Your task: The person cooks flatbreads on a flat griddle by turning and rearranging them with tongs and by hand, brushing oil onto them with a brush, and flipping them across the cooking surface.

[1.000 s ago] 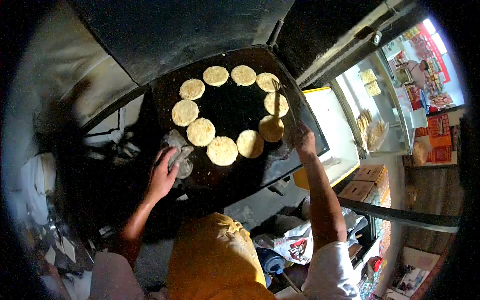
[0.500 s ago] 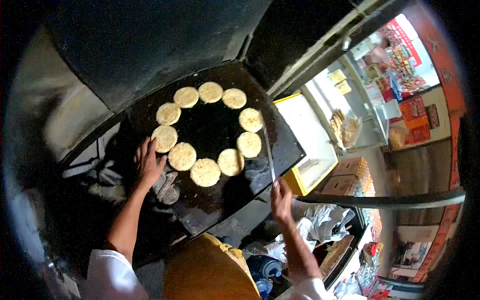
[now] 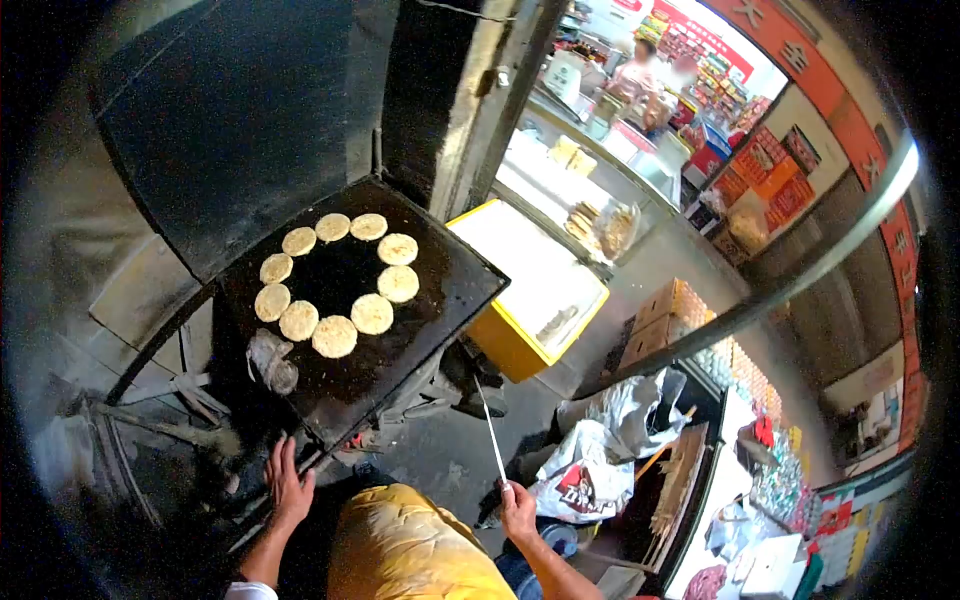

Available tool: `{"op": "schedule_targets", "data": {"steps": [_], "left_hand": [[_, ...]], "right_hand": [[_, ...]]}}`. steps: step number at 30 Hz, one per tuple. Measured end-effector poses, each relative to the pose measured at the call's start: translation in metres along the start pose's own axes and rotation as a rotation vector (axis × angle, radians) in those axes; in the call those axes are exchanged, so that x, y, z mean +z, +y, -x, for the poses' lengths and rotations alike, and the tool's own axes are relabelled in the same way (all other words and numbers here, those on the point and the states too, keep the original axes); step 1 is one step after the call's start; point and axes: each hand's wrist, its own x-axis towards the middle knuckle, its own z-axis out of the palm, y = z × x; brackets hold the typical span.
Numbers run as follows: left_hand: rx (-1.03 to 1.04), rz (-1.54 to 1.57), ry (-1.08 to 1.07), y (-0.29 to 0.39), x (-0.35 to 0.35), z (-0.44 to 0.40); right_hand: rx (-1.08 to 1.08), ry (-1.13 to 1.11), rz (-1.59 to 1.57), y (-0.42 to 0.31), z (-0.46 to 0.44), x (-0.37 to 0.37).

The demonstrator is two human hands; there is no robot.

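Note:
Several round pale flatbreads (image 3: 334, 336) lie in a ring on a dark flat griddle (image 3: 350, 385). My left hand (image 3: 288, 484) is just off the griddle's near left corner, fingers spread, with nothing in it. A crumpled grey cloth (image 3: 272, 362) rests on the griddle's left edge, above that hand. My right hand (image 3: 519, 510) is wrapped round the end of a long, thin metal rod (image 3: 490, 425). The rod points up and away over the floor, right of the griddle and apart from the flatbreads.
Beyond the griddle's right side stands a yellow-rimmed box (image 3: 530, 290) with a white inside. White plastic sacks (image 3: 590, 465) and cardboard (image 3: 680, 490) are at the right. A curved metal bar (image 3: 760, 310) crosses the right side. People (image 3: 640, 80) stand in a lit shop behind.
My left hand has come back from the flatbreads to below the griddle's corner. My right hand and the rod have moved back from the griddle. The view has shifted, showing more shop.

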Motion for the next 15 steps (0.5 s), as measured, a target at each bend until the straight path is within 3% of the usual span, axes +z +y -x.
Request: {"op": "schedule_targets", "data": {"steps": [1, 3, 7, 10, 12, 13, 15], "left_hand": [[-0.046, -0.136, -0.026, -0.002, -0.005, 0.021], [-0.284, -0.333, -0.132, -0.02, -0.005, 0.053], [-0.664, -0.335, -0.288, -0.038, -0.017, 0.096], [-0.624, -0.335, -0.32, -0.045, -0.018, 0.117], [-0.415, -0.435, -0.217, -0.058, 0.001, 0.124], [-0.174, -0.487, -0.136, -0.024, -0.006, 0.126], [0.183, -0.458, -0.093, 0.021, -0.009, 0.126]], "right_hand": [[0.11, -0.049, 0.054, -0.013, 0.018, -0.018], [-0.025, 0.068, 0.252, 0.031, 0.044, -0.04], [0.102, 0.009, 0.303, 0.135, 0.086, -0.073], [0.24, 0.041, 0.477, 0.157, 0.125, -0.088], [0.269, 0.066, 0.492, 0.164, 0.15, -0.095], [0.286, 0.087, 0.51, 0.167, 0.159, -0.097], [0.262, 0.051, 0.489, 0.252, 0.174, -0.098]]}}
